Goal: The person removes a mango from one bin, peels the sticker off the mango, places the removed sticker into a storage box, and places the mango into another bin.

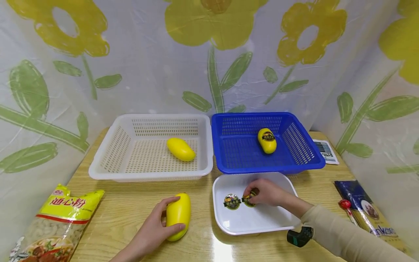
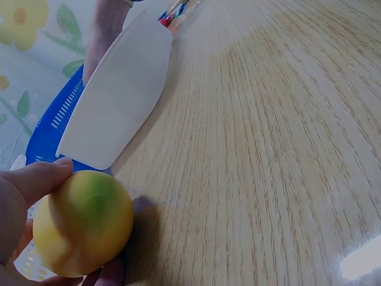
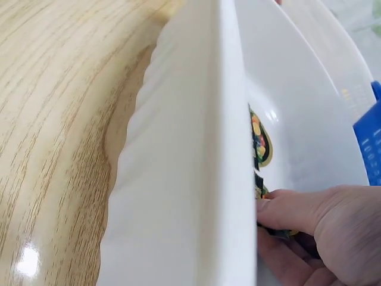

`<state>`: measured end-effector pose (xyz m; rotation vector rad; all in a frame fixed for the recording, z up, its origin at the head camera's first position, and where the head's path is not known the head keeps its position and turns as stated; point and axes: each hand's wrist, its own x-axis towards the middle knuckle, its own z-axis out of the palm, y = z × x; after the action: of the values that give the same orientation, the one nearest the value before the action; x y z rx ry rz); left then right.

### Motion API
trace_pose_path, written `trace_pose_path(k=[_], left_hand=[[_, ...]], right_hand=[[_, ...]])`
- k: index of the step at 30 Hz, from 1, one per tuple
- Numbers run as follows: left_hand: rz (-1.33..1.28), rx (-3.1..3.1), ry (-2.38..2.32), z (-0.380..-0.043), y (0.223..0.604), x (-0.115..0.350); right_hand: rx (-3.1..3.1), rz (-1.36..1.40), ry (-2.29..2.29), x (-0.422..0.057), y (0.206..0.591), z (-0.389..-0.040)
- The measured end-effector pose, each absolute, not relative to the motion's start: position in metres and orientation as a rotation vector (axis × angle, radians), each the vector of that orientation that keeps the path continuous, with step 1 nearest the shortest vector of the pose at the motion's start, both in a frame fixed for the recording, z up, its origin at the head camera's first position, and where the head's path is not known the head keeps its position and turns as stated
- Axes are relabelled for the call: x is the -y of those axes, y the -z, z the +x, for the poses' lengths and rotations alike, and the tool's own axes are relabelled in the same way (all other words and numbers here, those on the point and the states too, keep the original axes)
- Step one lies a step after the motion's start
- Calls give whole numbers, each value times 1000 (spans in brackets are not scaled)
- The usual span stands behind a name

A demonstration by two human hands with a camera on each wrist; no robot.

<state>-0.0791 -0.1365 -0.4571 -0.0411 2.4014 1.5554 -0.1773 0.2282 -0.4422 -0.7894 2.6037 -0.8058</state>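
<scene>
My left hand holds a plain yellow mango on the table, fingers on its far end and thumb along the near end. The left wrist view shows a green patch on the end of this mango. My right hand reaches into a white tray and pinches a round black-and-gold sticker between thumb and fingers. Another such sticker lies flat in the tray just left of it. In the right wrist view the tray's tall side wall covers part of the stickers.
Behind stand a white basket with an unlabelled mango and a blue basket with a stickered mango. A pasta bag lies left. Rightward are a blue-and-gold packet, a red spoon and a small white packet.
</scene>
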Motion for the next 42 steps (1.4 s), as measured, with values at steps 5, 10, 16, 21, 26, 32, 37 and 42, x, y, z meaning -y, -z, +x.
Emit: trace_pose_path(k=[5, 10, 16, 21, 26, 32, 37, 42], left_hand=[[-42, -2398, -1557, -79, 457, 137], [-42, -2384, -1569, -78, 458, 137], [-41, -2383, -1569, -78, 457, 136], [-44, -2386, -1558, -78, 456, 136], [-31, -2394, -1556, -78, 456, 137], [-26, -2393, -1564, -78, 455, 137], [-21, -2397, -1579, -78, 456, 136], [-16, -2392, -1608, -78, 457, 135]], right_hand=[[-2652, -858, 733, -226, 441, -176], [-2670, -920, 693, -224, 440, -174], [-2730, -968, 639, -223, 440, -172], [-2859, -944, 551, -220, 441, -166], [-2917, -892, 542, -218, 442, -163], [-2875, -866, 610, -220, 443, -166], [-2785, -809, 732, -224, 445, -170], [-2750, -837, 759, -226, 442, -170]])
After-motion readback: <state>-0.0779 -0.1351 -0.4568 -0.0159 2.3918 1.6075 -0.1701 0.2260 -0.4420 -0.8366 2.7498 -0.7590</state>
